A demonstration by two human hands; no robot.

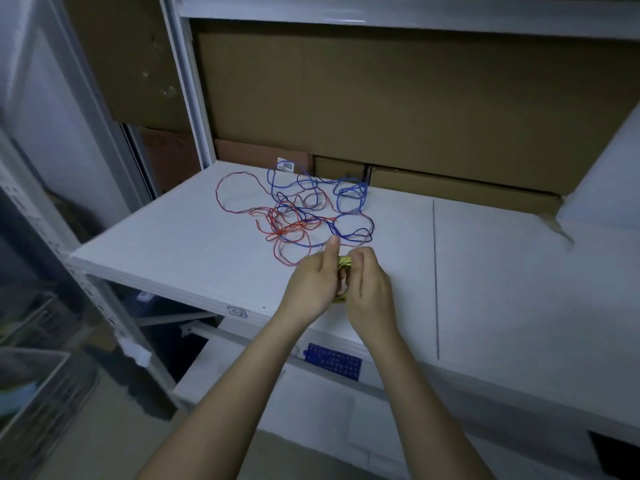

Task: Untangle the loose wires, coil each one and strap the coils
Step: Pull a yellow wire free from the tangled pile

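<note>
A loose tangle of red wire (239, 194) and blue wire (349, 194) lies spread on the white shelf board (180, 237). Just in front of the tangle, both hands hold a small yellow-green wire coil (344, 263) between them. My left hand (311, 282) grips the coil from the left, its thumb pointing up. From the right, my right hand (369, 285) pinches the coil's top with curled fingers. Most of the coil is hidden between the palms.
Brown cardboard boxes (398, 98) fill the back of the shelf, one with a white label (286, 165). A metal upright (188, 81) stands at the left. Below the board sits a blue perforated piece (332, 365). White foam (609, 174) leans at the right.
</note>
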